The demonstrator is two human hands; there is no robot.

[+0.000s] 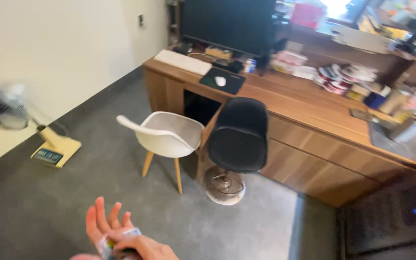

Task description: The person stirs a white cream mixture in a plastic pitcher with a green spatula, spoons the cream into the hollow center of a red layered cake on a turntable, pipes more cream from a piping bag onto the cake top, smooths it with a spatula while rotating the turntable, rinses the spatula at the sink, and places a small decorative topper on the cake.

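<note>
Left hand: my left hand (103,224) sits at the bottom edge of the view, fingers spread and pointing up, palm open under a small packet (116,243).
Right hand: my right hand (145,248) comes in from the bottom edge and lies over the packet – I cannot tell how tightly it is closed.
Packet: pale wrapper with some yellow, blurred, pressed between the two hands above the grey floor (73,192).
Chairs: a white chair (167,135) and a black stool (237,139) stand just beside each other at the desk's front edge.
Desk: long wooden desk (314,125) – keyboard (183,61) and mouse (220,81) near its left end, clutter toward the right.
Fan: a blurred fan (1,108) by the left wall.
</note>
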